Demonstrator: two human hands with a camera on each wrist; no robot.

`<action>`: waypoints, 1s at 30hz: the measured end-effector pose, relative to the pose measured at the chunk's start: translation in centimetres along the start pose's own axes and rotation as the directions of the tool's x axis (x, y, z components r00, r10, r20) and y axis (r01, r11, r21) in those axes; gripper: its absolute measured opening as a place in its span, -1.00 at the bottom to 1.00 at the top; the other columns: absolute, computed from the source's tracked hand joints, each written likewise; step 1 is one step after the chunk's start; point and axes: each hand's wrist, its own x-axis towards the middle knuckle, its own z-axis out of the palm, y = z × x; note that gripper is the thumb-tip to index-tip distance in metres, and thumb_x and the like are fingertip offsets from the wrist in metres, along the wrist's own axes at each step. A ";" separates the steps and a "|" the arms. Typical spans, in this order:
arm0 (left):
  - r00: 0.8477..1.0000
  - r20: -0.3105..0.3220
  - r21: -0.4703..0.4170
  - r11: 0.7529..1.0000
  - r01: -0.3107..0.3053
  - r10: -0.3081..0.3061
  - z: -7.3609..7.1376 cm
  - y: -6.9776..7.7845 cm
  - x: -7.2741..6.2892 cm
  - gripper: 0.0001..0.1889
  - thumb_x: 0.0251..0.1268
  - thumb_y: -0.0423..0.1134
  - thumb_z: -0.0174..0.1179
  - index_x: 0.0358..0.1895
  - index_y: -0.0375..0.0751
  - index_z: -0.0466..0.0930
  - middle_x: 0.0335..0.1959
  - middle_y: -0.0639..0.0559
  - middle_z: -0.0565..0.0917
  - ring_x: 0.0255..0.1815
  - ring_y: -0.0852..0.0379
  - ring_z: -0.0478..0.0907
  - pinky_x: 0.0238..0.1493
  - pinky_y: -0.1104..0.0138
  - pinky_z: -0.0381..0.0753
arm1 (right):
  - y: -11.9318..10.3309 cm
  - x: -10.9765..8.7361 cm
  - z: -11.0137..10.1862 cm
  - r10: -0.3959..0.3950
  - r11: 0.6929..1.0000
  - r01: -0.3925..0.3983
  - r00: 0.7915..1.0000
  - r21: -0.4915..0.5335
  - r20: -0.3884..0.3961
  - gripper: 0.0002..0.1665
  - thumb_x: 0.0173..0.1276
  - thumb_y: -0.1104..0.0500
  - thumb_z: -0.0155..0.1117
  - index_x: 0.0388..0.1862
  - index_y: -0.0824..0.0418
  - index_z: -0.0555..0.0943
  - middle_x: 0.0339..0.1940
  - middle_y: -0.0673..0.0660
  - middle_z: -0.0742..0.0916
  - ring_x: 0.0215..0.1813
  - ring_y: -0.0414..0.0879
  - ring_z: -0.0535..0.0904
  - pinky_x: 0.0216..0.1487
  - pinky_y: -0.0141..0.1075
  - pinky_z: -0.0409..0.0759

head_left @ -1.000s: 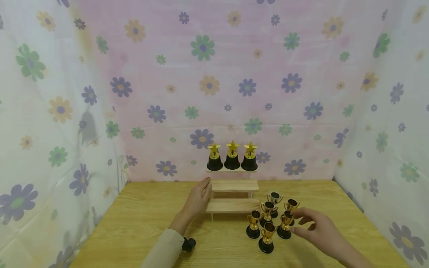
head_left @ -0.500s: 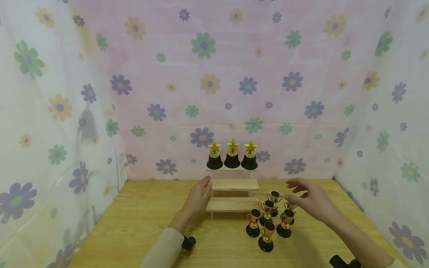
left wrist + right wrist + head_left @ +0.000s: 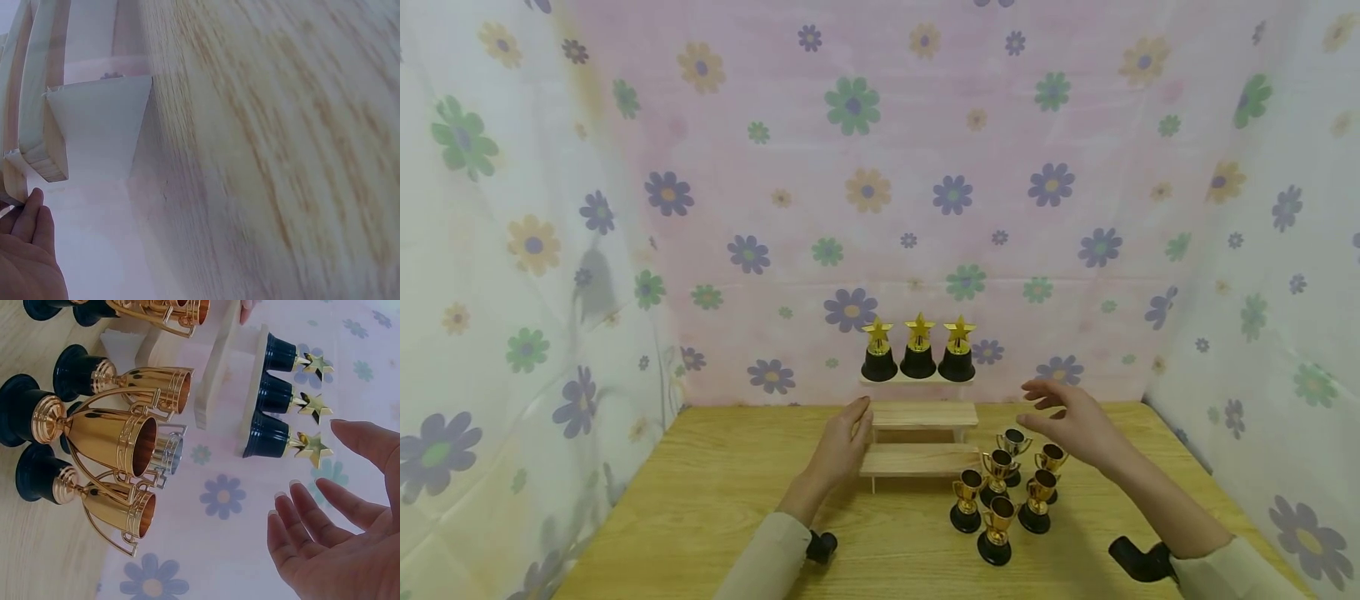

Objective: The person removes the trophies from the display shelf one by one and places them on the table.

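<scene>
A light wood three-step stand [image 3: 922, 415] bears three gold star trophies [image 3: 918, 360] with black bases in a row on its top step. My left hand [image 3: 842, 446] rests along the stand's left side; in the left wrist view its straight fingers [image 3: 28, 219] touch the end of a step. My right hand [image 3: 1075, 425] hovers with fingers spread and nothing in them, behind and right of a silver trophy cup [image 3: 1014, 442]. In the right wrist view that hand's thumb overlaps the space beside the nearest star trophy [image 3: 270, 436].
Several gold trophy cups [image 3: 1000, 518] on black bases stand close together on the wooden table [image 3: 715, 500], right of the stand. A flowered cloth [image 3: 775, 325] hangs behind and at both sides.
My right hand has left the gold cup at the front right and moved back and slightly left, rising towards the silver cup. The left hand has stayed on the stand.
</scene>
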 end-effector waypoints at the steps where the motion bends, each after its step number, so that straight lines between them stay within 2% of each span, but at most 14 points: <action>1: 1.000 -0.002 0.003 1.000 0.000 0.000 0.0 0.0 0.0 -0.50 0.70 -0.19 -0.07 0.42 -0.56 0.36 0.41 -0.47 0.42 0.45 -0.33 0.37 0.45 -0.11 0.37 | 0.0 0.2 0.0 0.000 1.000 0.000 1.000 0.000 0.001 -0.35 0.46 0.04 0.37 0.40 0.33 0.48 0.19 0.31 0.65 0.18 0.24 0.58 0.12 0.11 0.63; 7: 1.000 -0.004 0.005 1.000 -0.005 0.005 0.0 -0.1 -0.1 -0.50 0.69 -0.20 -0.06 0.41 -0.56 0.36 0.40 -0.47 0.42 0.44 -0.34 0.38 0.44 -0.12 0.38 | 0.5 1.6 0.2 -0.006 1.000 0.006 1.000 0.006 -0.001 -0.35 0.48 0.07 0.35 0.41 0.35 0.44 0.23 0.38 0.62 0.22 0.33 0.54 0.17 0.16 0.60; 14: 1.000 -0.009 0.002 1.000 -0.001 0.001 -0.1 0.0 0.0 -0.51 0.68 -0.22 -0.04 0.41 -0.56 0.37 0.40 -0.46 0.43 0.44 -0.32 0.39 0.46 -0.08 0.36 | 0.5 3.7 0.5 0.013 1.000 -0.013 1.000 0.000 0.013 -0.28 0.47 0.01 0.35 0.46 0.33 0.38 0.27 0.41 0.58 0.25 0.36 0.52 0.11 0.18 0.64; 24: 1.000 -0.010 0.005 1.000 -0.006 0.006 -0.1 0.1 0.1 -0.51 0.69 -0.21 -0.05 0.42 -0.56 0.36 0.40 -0.46 0.43 0.44 -0.32 0.40 0.45 -0.08 0.39 | 0.4 7.1 1.3 0.075 0.997 -0.076 0.996 0.033 0.040 -0.12 0.47 -0.07 0.32 0.56 0.33 0.24 0.40 0.45 0.48 0.39 0.38 0.41 0.25 0.26 0.54; 30: 1.000 0.001 -0.005 1.000 0.001 -0.001 -0.1 0.1 0.0 -0.50 0.69 -0.21 -0.06 0.43 -0.55 0.34 0.41 -0.46 0.41 0.45 -0.32 0.38 0.45 -0.09 0.38 | 0.7 8.8 2.2 0.096 0.993 -0.098 0.995 0.060 0.035 -0.14 0.48 -0.04 0.32 0.56 0.34 0.24 0.43 0.43 0.46 0.41 0.36 0.39 0.29 0.24 0.52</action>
